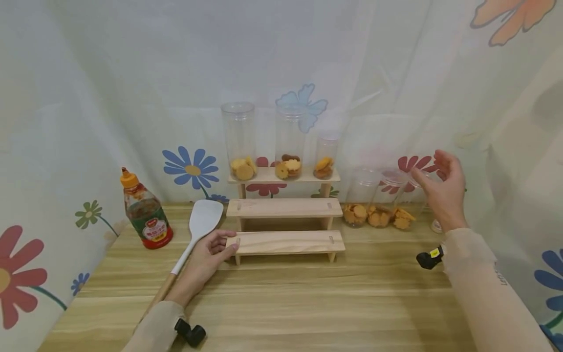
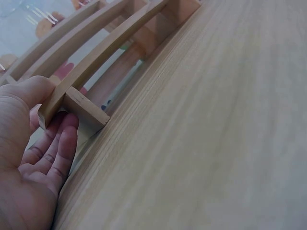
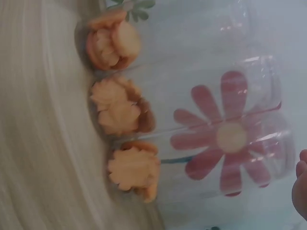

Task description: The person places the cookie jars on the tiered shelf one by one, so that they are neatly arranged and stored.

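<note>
A three-tier wooden stand (image 1: 285, 208) stands on the table. My left hand (image 1: 203, 261) grips the left end of its lowest board (image 2: 96, 62), thumb over the top and fingers curled beneath. My right hand (image 1: 447, 193) is raised with curved, spread fingers beside the rightmost of three clear jars on the table. That rightmost jar (image 1: 403, 217), the middle jar (image 1: 379, 216) and the left jar (image 1: 355, 214) each hold orange-brown biscuits at the bottom. In the right wrist view, fingertips (image 3: 301, 177) show near one jar's rim, with nothing between them.
On the top tier stand a tall left jar (image 1: 242, 168), a tall middle jar (image 1: 289, 166) and a shorter jar (image 1: 324, 166), all with biscuits. A white spatula (image 1: 204, 217) lies left of the stand, near a sauce bottle (image 1: 151, 222). A small container (image 1: 436, 226) sits behind my right wrist.
</note>
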{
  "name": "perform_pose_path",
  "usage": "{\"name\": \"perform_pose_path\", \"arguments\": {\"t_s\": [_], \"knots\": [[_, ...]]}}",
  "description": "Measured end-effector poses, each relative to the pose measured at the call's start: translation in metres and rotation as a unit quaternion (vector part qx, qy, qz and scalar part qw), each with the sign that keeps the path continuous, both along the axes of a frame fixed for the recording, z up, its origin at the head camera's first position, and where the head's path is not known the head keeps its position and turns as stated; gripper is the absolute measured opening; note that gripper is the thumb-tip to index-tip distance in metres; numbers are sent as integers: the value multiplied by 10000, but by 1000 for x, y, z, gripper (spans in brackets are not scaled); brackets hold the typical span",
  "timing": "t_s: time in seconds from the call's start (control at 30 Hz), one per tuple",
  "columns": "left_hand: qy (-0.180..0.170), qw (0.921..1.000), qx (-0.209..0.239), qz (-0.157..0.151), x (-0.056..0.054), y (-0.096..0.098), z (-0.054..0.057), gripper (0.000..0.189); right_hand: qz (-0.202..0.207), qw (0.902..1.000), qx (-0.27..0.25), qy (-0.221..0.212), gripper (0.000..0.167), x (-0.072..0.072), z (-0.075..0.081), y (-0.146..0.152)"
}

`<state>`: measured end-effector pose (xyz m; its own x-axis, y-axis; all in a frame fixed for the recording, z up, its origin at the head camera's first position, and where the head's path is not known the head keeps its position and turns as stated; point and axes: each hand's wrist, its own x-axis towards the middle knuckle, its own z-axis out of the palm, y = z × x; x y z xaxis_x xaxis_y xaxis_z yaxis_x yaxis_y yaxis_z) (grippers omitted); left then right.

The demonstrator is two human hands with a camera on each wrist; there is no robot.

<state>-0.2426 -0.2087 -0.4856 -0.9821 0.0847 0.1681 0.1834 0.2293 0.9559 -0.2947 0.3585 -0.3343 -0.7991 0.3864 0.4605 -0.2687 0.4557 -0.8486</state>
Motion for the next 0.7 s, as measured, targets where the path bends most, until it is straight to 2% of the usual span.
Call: {"name": "perform_pose_path", "arguments": {"t_s": [0.4,0.7], "knots": [[2,10000,34,-16,-1,0,-1,39,-52,9971,-464,-598,85,-8,-41,24],[-2,10000,61,-41,-1,-1,-3,39,12,9935,-270,-1102,87,-7,-82,29]]}}
